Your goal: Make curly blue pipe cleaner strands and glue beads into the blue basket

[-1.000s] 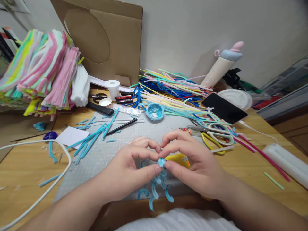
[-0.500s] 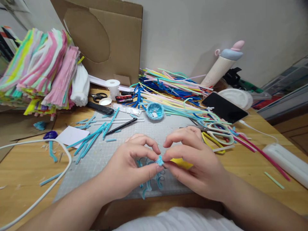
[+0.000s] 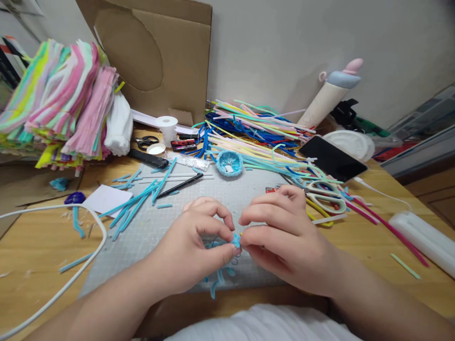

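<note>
- Above the near part of the grey cutting mat (image 3: pixel 213 188), a small light-blue fuzzy piece (image 3: pixel 236 240) is held up between both hands.
- The left hand (image 3: pixel 192 239) has thumb and forefinger clamped on the piece, apparently to steady it; its other fingers curl clear.
- The right hand (image 3: pixel 289 229) brings its fingertips together at the piece's right edge, probably to work that side; whether they grip it, I cannot tell.
- Blue curled strips (image 3: pixel 213 289) show below the left thumb, partly hidden, seemingly joined to the piece.
- Beyond the hands sits a fuzzy blue cup (image 3: pixel 229 173), with cut blue stems (image 3: pixel 140 201) and a black pen (image 3: pixel 180 185) to its left.
- White-handled scissors (image 3: pixel 325 195) lie just past the right hand, which partly blocks them.
- A white cable (image 3: pixel 105 233) loops across the table's left side, near the left forearm.
</note>
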Demonstrator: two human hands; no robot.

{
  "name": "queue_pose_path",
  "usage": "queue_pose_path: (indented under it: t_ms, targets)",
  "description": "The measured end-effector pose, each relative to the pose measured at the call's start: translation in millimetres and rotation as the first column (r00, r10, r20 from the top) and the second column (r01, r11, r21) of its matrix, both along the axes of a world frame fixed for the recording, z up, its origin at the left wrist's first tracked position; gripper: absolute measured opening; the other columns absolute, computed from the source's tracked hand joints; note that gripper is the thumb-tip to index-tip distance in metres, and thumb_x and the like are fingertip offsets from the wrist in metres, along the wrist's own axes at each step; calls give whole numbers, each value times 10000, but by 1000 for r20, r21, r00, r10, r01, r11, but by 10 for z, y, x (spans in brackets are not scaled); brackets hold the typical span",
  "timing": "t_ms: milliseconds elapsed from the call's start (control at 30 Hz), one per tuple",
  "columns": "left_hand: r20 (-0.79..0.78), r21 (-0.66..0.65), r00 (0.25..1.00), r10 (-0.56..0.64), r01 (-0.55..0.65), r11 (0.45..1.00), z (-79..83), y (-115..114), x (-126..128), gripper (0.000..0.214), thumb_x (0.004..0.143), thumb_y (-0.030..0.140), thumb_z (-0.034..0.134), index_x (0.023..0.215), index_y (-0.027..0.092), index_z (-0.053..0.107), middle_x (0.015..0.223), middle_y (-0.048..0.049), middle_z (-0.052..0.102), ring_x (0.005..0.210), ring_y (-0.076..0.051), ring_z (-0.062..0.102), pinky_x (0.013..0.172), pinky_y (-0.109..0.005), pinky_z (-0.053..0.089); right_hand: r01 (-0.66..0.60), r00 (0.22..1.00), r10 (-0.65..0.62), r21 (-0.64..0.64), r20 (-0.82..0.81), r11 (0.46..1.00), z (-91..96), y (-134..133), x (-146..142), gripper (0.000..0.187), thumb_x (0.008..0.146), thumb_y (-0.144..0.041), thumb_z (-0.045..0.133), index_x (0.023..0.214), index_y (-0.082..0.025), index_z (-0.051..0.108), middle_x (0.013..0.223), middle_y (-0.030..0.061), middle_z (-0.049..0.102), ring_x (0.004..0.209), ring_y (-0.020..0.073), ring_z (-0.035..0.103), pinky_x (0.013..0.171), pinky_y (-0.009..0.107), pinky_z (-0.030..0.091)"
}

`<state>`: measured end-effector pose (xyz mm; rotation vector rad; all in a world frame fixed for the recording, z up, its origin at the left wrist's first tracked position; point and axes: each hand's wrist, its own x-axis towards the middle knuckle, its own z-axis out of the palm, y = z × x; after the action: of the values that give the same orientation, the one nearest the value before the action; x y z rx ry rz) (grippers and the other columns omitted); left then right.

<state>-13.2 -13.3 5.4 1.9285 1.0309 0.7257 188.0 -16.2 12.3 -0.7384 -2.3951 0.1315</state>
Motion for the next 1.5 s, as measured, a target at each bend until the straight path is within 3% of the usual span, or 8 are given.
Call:
queue_pose_path:
  t_ms: [133,300,400,700,833,967,1100,1500]
  targets:
    - [57,-38,998,10,-8,999,-10,-7,10,118,731,159,700,618,186,680,820,-5,642,873,-191,572,858,-371,354,14,1000,-14,39,12,999,-23,-4,-9,117,852,-108,598,795,-211,601,869,-25,711,884,164,597,825,434,267]
    - [247,-196,968,49,0,981,-39,-20,26,120,724,180,718,613,182,673,795,-5,604,830,-172,568,814,-341,401,90,992,-76,148,-100,985,-56,-38,-41,117,785,-109,652,766,-212,603,780,-33,715,781,159,611,767,422,283]
    - [303,-248,950,80,-3,969,-41,-31,25,121,711,185,736,609,183,670,799,-2,588,821,-164,566,802,-326,412,112,987,-92,150,-129,982,-45,-54,-47,128,784,-105,659,763,-220,606,771,-33,714,775,163,620,757,416,297]
    - [323,-240,945,59,22,970,-19,-42,35,110,703,180,748,612,184,686,789,-1,591,817,-161,566,796,-320,417,91,990,-69,174,-126,980,-4,-52,-51,119,799,-109,632,745,-208,596,729,-38,697,718,147,625,717,405,292]
    - [333,-237,941,57,25,971,-27,-44,25,95,721,198,742,638,189,697,803,-4,592,813,-160,566,795,-320,427,91,986,-73,115,-147,989,32,-75,-80,127,774,-86,620,753,-210,603,725,-34,694,700,146,619,708,399,303]
    - [325,-211,945,44,27,977,-23,-31,-13,83,743,228,733,670,195,712,821,-15,603,805,-162,570,781,-318,440,48,974,-33,62,-225,997,49,-95,-74,152,759,-94,568,857,-185,640,772,-1,678,744,178,621,745,431,330]
    - [333,-188,942,37,28,982,-17,-25,-34,94,754,253,731,682,194,720,821,-17,600,806,-158,569,774,-302,442,21,982,-9,66,-186,998,65,-109,-40,209,769,-107,537,915,-203,652,796,-4,687,766,193,619,764,451,346]
    - [447,-283,888,104,30,959,-32,-38,-29,46,712,192,759,685,229,754,814,0,580,779,-142,556,763,-293,447,7,975,13,87,-221,996,44,-102,-50,229,802,-121,497,904,-198,687,740,-9,696,731,181,614,753,456,323]
